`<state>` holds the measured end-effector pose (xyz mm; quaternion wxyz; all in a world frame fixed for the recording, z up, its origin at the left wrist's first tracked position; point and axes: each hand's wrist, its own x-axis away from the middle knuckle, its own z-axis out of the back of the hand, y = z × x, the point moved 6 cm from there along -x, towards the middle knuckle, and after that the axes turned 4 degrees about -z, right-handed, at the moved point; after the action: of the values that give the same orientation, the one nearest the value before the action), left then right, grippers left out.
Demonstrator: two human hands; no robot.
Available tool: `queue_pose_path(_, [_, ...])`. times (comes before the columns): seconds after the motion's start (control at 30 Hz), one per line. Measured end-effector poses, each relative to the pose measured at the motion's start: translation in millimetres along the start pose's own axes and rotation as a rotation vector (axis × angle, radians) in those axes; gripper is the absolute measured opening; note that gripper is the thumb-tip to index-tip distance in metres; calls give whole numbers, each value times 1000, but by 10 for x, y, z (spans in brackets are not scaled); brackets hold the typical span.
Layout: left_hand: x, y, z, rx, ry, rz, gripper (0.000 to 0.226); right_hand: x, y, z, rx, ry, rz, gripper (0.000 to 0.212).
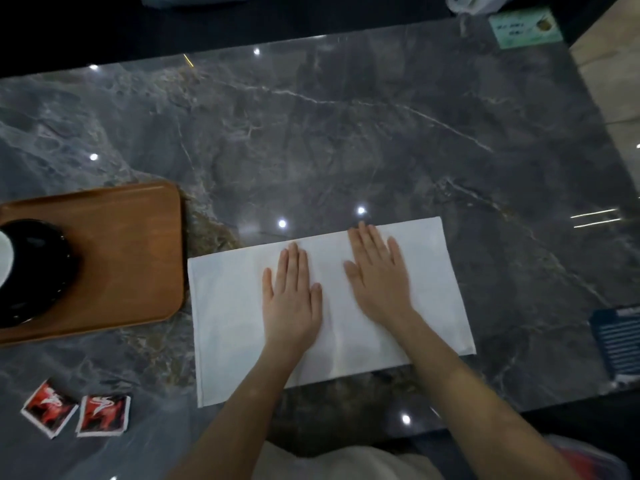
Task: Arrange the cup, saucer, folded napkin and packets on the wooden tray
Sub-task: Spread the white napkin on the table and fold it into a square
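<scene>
A white napkin (pixel 228 317) lies flat on the dark marble table in front of me. My left hand (pixel 292 296) and my right hand (pixel 377 271) both rest palm-down on it, fingers spread, side by side near its middle. The wooden tray (pixel 138 258) sits at the left edge of the view. On it stands a black saucer (pixel 45 271) with a cup (pixel 5 261) whose white inside shows, cut off by the frame edge. Two red-and-white packets (pixel 50 408) (pixel 104 415) lie on the table near the front left.
A green card (pixel 524 29) lies at the far right corner of the table and a white bag (pixel 474 3) behind it. A dark blue printed card (pixel 620 341) sits at the right edge. The table's front edge runs just below the napkin on the right.
</scene>
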<state>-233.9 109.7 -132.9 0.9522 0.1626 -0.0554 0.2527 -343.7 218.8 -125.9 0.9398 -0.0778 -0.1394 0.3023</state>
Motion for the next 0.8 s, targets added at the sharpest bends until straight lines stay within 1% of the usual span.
queue_pose_path(0.07, [19,9,-3,-44,-10,-11,60,40,424,87,36,22,-80,59])
queue_pose_path(0.13, [12,29,18,-38,-9,-21,61,69,767,169,45,40,-163,62])
queue_pose_path(0.23, [17,34,34,-39,-5,-19,62,75,944,225,91,35,-204,64])
queue_pose_path(0.3, [24,42,37,-35,-7,-21,61,76,840,249,78,61,-248,64])
queue_pose_path(0.37, [22,41,32,-34,-10,-18,61,111,534,218,20,63,-233,60])
queue_pose_path(0.47, [28,22,21,-46,-10,-15,61,319,-235,45,-142,25,-44,55])
queue_pose_path(0.53, [30,10,-12,-127,-15,-30,59,537,-594,-73,-193,-22,16,57])
queue_pose_path(0.57, [29,9,-30,-142,-14,-31,60,638,-645,-112,-192,-35,19,57])
queue_pose_path(0.63, [18,8,-30,-106,-2,-13,61,791,-519,-137,-91,-13,-9,55])
queue_pose_path(0.7, [10,19,-25,-70,-7,-10,59,902,-259,-133,20,-1,-47,57])
queue_pose_path(0.8, [13,19,4,-56,1,-21,59,1005,169,-118,46,3,-105,61])
